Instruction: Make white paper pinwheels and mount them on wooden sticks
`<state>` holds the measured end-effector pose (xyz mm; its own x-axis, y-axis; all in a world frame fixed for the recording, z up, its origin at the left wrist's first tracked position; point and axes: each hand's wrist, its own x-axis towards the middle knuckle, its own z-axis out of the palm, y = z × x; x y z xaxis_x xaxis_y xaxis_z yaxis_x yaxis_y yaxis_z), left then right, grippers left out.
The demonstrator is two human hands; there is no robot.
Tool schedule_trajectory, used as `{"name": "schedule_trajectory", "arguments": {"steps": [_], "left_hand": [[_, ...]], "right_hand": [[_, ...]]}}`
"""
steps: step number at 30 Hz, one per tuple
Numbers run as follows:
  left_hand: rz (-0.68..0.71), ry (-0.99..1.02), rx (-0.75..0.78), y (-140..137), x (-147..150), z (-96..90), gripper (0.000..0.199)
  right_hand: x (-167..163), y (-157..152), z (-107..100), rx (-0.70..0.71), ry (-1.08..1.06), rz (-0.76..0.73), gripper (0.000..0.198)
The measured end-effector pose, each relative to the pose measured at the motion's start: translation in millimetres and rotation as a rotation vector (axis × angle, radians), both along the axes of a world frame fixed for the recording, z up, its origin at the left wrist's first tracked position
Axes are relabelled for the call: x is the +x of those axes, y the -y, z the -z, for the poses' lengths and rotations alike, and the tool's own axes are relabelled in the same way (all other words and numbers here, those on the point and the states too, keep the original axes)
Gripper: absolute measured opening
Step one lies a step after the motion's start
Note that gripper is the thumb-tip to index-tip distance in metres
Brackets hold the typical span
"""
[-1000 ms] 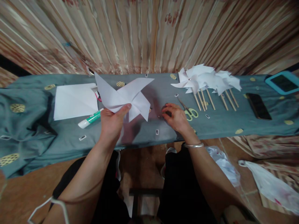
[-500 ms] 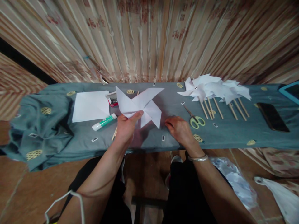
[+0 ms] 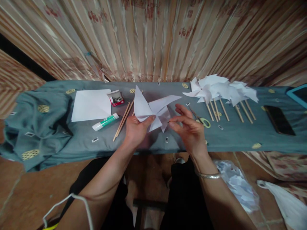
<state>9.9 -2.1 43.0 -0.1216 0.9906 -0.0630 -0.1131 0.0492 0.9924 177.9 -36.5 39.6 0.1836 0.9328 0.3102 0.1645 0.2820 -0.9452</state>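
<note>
My left hand (image 3: 137, 131) grips a white paper pinwheel (image 3: 144, 107), its thumb pressed near the centre of the folded blades. The pinwheel is held above the cloth, tilted, with no stick on it. Just to its right, my right hand (image 3: 190, 131) pinches a small dark pin-like piece (image 3: 169, 121) between thumb and forefinger, its other fingers raised apart. An open red-and-white box (image 3: 116, 99) of small metal pieces lies to the left. Several thin wooden sticks (image 3: 122, 123) rest beside my left hand. Green-handled scissors (image 3: 204, 122) lie partly hidden behind my right hand.
On the grey-green cloth (image 3: 148, 148) lie a stack of white paper (image 3: 91, 105) and a glue stick (image 3: 105, 122) at left. Finished pinwheels on sticks (image 3: 223, 89), a dark phone (image 3: 279, 119) and a blue-edged device (image 3: 298, 95) are at right. A plastic bag (image 3: 238, 187) sits on the floor.
My right hand has turned and risen, its fingers now lifted and the pinch facing the pinwheel. My left hand has moved right and tilted the pinwheel, uncovering more of the sticks and box.
</note>
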Motion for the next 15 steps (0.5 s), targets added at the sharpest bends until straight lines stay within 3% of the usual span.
{"name": "schedule_trajectory", "arguments": {"steps": [7, 15], "left_hand": [[0.063, -0.038, 0.037, 2.1, 11.6, 2.1, 0.015], [0.053, -0.041, 0.045, 2.5, 15.6, 3.1, 0.015]], "right_hand": [[-20.9, -1.1, -2.0, -0.035, 0.055, 0.058, 0.003], [-22.0, -7.7, 6.8, -0.151, -0.193, 0.029, 0.006]]}}
